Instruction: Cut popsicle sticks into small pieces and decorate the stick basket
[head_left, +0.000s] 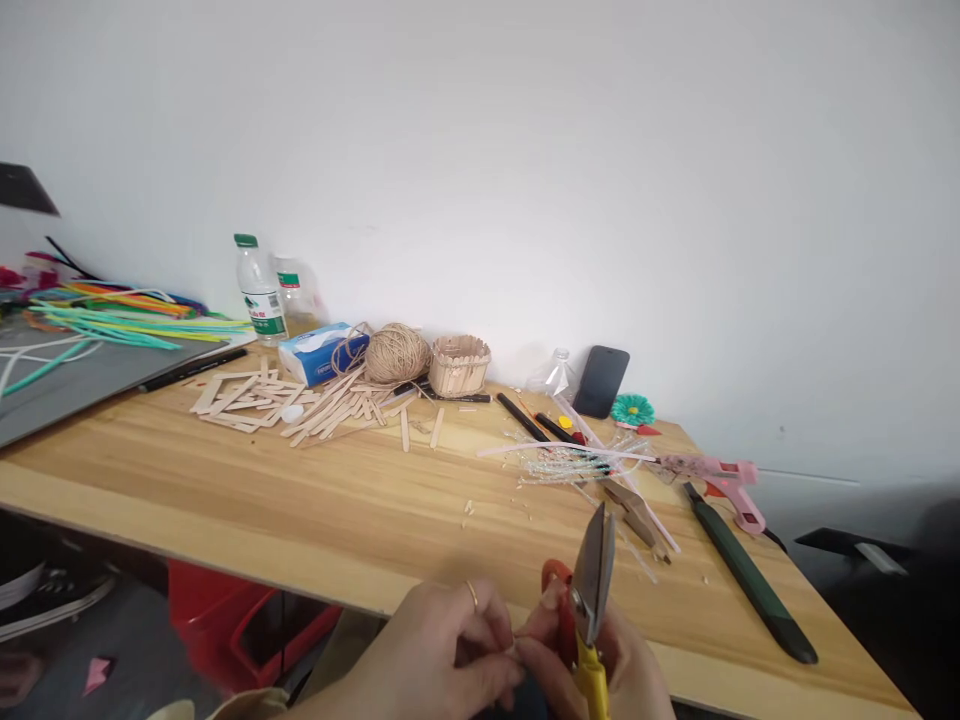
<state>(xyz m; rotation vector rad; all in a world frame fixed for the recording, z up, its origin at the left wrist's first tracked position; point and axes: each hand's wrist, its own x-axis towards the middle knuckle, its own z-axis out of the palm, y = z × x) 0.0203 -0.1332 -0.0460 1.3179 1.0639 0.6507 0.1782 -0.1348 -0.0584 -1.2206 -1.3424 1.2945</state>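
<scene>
My right hand (634,665) holds a pair of scissors (595,575) with one red and one yellow handle. Their blades point upward and look closed together. My left hand (435,650), with a ring on one finger, is closed in a pinch at the table's front edge. Its fingertips meet those of my right hand around something small and pale that I cannot make out. Beyond the hands, small wood scraps (469,508) lie on the wooden table (315,510).
Craft sticks (341,405), a twine ball (397,353), a small stick basket (459,366) and a tissue pack (322,352) lie toward the back. At right are a pink glue gun (739,478), a dark green cutter-like tool (750,575), a phone (602,381) and shiny strands (562,465).
</scene>
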